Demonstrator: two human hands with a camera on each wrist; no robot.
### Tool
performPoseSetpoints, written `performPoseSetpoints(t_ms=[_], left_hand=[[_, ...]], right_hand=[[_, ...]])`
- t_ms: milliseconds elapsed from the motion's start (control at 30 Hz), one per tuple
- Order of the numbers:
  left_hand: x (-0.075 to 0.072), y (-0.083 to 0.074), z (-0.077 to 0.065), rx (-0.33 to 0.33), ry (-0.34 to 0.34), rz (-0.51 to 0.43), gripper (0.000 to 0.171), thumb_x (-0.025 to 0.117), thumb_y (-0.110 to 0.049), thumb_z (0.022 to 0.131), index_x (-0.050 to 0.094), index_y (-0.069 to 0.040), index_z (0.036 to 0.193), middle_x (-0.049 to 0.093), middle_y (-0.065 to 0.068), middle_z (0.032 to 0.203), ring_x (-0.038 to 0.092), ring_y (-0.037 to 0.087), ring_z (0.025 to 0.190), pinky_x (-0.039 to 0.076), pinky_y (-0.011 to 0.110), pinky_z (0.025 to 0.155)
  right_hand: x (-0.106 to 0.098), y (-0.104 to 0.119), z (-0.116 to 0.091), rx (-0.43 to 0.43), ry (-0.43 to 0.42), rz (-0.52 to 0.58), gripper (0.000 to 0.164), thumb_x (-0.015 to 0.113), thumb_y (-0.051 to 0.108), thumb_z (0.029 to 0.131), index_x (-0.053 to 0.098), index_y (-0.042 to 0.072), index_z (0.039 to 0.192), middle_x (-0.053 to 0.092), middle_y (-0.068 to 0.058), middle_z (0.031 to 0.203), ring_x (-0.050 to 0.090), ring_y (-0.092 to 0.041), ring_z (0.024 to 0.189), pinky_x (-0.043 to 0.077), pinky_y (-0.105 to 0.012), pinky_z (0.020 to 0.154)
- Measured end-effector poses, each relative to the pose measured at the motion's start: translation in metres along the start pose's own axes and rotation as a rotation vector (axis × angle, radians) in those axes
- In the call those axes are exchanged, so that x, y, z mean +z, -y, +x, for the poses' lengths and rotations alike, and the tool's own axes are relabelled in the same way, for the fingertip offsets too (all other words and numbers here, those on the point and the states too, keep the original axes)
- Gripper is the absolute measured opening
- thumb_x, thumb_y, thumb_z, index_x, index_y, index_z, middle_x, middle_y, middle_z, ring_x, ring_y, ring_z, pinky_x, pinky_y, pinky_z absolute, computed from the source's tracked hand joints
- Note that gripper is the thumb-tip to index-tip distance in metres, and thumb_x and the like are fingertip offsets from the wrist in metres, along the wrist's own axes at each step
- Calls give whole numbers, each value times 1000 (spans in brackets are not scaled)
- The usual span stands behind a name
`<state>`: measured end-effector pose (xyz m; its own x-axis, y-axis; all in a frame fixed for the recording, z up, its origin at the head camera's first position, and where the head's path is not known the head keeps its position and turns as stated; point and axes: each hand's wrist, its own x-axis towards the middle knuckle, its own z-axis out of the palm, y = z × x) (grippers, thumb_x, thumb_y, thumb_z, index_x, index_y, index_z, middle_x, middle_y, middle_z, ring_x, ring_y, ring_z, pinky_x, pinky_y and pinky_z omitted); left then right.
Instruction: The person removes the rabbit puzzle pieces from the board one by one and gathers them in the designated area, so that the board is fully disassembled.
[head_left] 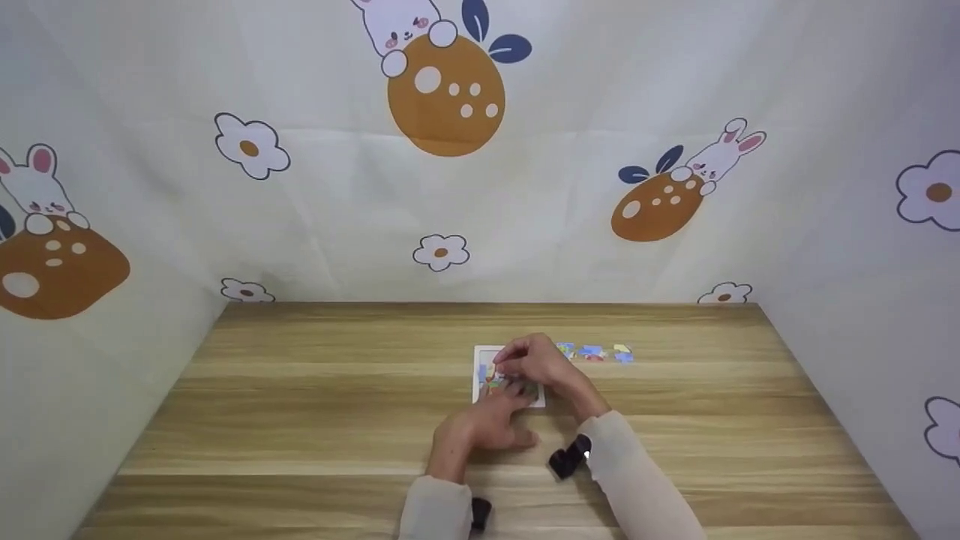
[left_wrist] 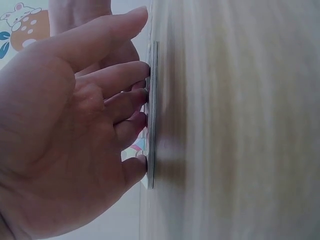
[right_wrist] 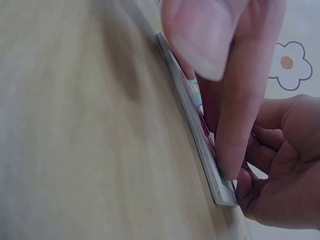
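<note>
A small jigsaw puzzle in a white-rimmed tray (head_left: 475, 384) lies on the table, with colourful pieces visible between the hands. My left hand (head_left: 489, 424) rests its fingertips on the near part of the tray, fingers extended; the left wrist view shows this hand (left_wrist: 65, 135) against the tray's thin edge (left_wrist: 154, 115). Above the tray's far part, my right hand (head_left: 541, 364) has thumb and index finger brought close together. In the right wrist view another finger of the right hand (right_wrist: 240, 100) touches the tray's surface. Whatever lies between thumb and index is hidden.
Loose puzzle pieces (head_left: 592, 352) lie in a row on the wooden table (head_left: 300, 420), right of the tray and partly behind the right hand. A patterned curtain (head_left: 337, 202) surrounds the table's back and sides. Black wrist devices (head_left: 568, 459) sit at both sleeves.
</note>
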<state>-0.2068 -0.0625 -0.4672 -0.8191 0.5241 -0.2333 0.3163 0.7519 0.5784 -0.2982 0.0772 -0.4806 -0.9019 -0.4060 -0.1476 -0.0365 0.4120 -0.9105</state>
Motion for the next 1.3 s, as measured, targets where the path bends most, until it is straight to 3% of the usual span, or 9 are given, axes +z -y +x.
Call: performPoseSetpoints(t_ms=[133, 333, 433, 567, 633, 900, 1300], left_hand=[[0, 0, 1, -10, 7, -17, 69, 69, -35, 92, 44, -11, 152, 20, 7, 169, 14, 27, 158, 9, 52, 128], [-2, 1, 2, -56, 24, -43, 69, 68, -38, 92, 44, -12, 152, 20, 4, 169, 12, 26, 158, 7, 51, 128], [-2, 1, 2, -32, 18, -16, 70, 68, -36, 92, 44, -10, 152, 23, 7, 168, 15, 29, 157, 9, 54, 128], [-2, 1, 4, 8, 6, 24, 71, 68, -35, 92, 42, -7, 152, 25, 13, 167, 18, 33, 156, 11, 58, 126], [-2, 1, 5, -2, 8, 18, 71, 68, -35, 92, 42, -8, 153, 24, 12, 167, 17, 33, 156, 10, 57, 127], [-2, 1, 1, -18, 7, -4, 70, 67, -34, 93, 41, -8, 153, 22, 12, 168, 16, 31, 157, 8, 54, 128], [1, 0, 1, -2, -1, 3, 71, 69, -33, 92, 42, -7, 152, 23, 15, 167, 18, 34, 156, 9, 58, 126]], right_hand=[[-4, 0, 1, 7, -53, 26, 8, 72, 5, 89, 77, 6, 95, 75, -3, 89, 66, -12, 81, 52, -22, 71], [-19, 4, 2, 53, -146, 80, 10, 74, 9, 88, 78, 8, 98, 78, -2, 98, 66, -12, 96, 46, -22, 86], [-29, 8, -3, 58, -170, 106, 14, 74, 8, 88, 77, 6, 101, 77, -4, 100, 65, -14, 97, 48, -25, 87], [-46, 13, -15, 49, -184, 94, 16, 73, 9, 90, 75, 4, 104, 75, -5, 101, 64, -13, 90, 53, -32, 85], [-54, 14, -22, 48, -176, 58, 15, 72, 11, 91, 74, 3, 104, 75, -5, 100, 62, -11, 87, 53, -34, 83], [-81, -3, -42, 87, -173, -39, 13, 68, 8, 92, 73, 1, 102, 72, -1, 91, 57, -9, 78, 49, -27, 72], [-88, -33, -43, 248, -192, -79, 11, 70, 2, 88, 73, 0, 98, 73, -6, 97, 56, -14, 82, 45, -22, 70]])
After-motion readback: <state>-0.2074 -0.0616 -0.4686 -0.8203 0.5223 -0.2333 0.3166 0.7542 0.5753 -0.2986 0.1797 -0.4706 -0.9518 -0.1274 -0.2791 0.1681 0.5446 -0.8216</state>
